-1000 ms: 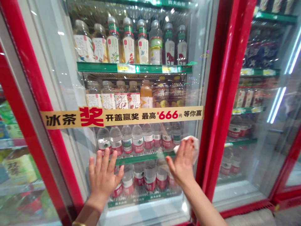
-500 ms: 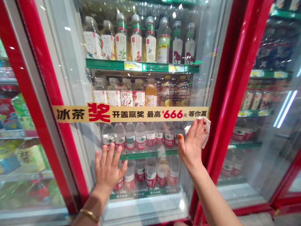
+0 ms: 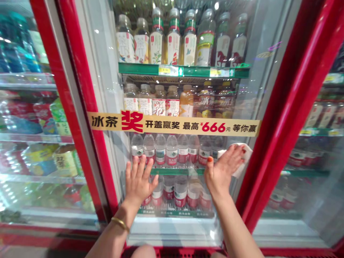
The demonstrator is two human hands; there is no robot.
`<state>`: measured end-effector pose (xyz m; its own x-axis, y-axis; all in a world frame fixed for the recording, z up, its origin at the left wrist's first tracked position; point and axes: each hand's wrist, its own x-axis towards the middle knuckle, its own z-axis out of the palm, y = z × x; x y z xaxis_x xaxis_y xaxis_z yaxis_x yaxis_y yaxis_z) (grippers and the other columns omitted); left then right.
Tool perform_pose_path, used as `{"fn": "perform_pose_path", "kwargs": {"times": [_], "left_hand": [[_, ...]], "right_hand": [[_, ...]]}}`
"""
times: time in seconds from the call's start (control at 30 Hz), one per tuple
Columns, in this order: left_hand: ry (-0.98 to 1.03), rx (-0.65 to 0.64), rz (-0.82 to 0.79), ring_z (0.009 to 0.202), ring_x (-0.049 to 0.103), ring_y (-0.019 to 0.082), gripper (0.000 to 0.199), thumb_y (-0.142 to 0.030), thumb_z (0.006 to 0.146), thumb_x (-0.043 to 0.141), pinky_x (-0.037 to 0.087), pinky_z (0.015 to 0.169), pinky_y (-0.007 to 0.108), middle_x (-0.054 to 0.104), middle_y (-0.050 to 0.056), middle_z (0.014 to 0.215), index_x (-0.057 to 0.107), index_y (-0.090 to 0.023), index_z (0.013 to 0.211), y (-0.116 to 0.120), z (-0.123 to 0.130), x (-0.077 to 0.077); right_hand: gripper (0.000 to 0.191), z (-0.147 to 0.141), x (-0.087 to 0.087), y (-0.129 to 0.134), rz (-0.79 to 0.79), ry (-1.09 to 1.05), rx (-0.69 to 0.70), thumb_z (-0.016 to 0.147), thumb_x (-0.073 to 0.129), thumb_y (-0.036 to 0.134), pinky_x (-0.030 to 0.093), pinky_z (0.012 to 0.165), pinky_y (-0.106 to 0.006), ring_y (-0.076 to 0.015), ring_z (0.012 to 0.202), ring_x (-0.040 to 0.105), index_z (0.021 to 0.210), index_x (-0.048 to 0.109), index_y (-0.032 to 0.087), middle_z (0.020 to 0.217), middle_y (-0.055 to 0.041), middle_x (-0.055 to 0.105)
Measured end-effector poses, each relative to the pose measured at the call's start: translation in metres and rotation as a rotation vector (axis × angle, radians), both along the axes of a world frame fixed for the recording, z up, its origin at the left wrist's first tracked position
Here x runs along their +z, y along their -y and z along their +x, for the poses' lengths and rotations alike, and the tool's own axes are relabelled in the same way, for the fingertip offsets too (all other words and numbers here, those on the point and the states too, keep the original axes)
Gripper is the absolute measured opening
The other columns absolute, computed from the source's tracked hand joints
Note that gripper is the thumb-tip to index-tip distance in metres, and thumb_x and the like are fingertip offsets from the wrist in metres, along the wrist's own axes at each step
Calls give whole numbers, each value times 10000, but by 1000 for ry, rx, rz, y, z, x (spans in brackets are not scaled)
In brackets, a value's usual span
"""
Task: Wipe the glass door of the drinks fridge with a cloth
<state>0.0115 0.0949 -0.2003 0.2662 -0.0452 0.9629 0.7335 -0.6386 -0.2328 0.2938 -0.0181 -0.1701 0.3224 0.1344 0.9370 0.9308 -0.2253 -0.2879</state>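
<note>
A glass cooler door (image 3: 255,89) with a yellow lettered strip (image 3: 163,123) across it stands in front of me. My left hand (image 3: 140,179), a gold bangle at its wrist, is flat against the glass at lower left, fingers spread and holding nothing. My right hand (image 3: 224,170) lies stretched over a white cloth or tissue (image 3: 245,163), pressed to the glass below the strip's right end. Its thumb stands apart from the fingers. The cloth shows around the fingertips and is partly hidden by them.
Behind the glass, green-edged shelves (image 3: 145,69) hold rows of tea bottles (image 3: 173,44) and red-labelled water bottles (image 3: 172,152). Red door frames (image 3: 292,118) rise on both sides. More stocked coolers stand left and right. My knees (image 3: 143,251) show at the bottom edge.
The view has shifted, so the cooler sits further right. My right hand and the cloth have slid down the glass, away from the strip. My left hand remains spread on the glass.
</note>
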Motion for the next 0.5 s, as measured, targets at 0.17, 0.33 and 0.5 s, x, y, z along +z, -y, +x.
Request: {"fn": "perform_pose_path", "kwargs": {"times": [0.17, 0.33, 0.5], "left_hand": [[-8, -5, -1, 1745, 121, 264, 856, -382, 1020, 629, 91, 1439, 514, 203, 81, 1839, 240, -239, 1769, 0, -1, 0], [-7, -4, -26, 1745, 112, 278, 879, -393, 1014, 634, 88, 1437, 532, 222, 94, 1834, 218, -248, 1774, -2, -1, -4], [-7, 11, -29, 1747, 105, 273, 861, -399, 1029, 607, 99, 1435, 530, 201, 87, 1839, 206, -248, 1776, -1, 0, -5]], "right_hand": [[854, -59, -102, -6, -309, 481, 275, 1025, 620, 535, 217, 1369, -596, -363, 1616, 412, 1759, 321, 216, 1730, -180, 477], [850, -3, -122, 29, -289, 408, 152, 1074, 541, 509, 255, 1329, -692, -425, 1616, 401, 1774, 230, 138, 1747, -278, 399], [1002, -11, -34, 10, -82, -38, 46, 1101, 398, 574, 181, 1250, -877, -535, 1704, -95, 1741, -161, 42, 1811, -324, -168]]}}
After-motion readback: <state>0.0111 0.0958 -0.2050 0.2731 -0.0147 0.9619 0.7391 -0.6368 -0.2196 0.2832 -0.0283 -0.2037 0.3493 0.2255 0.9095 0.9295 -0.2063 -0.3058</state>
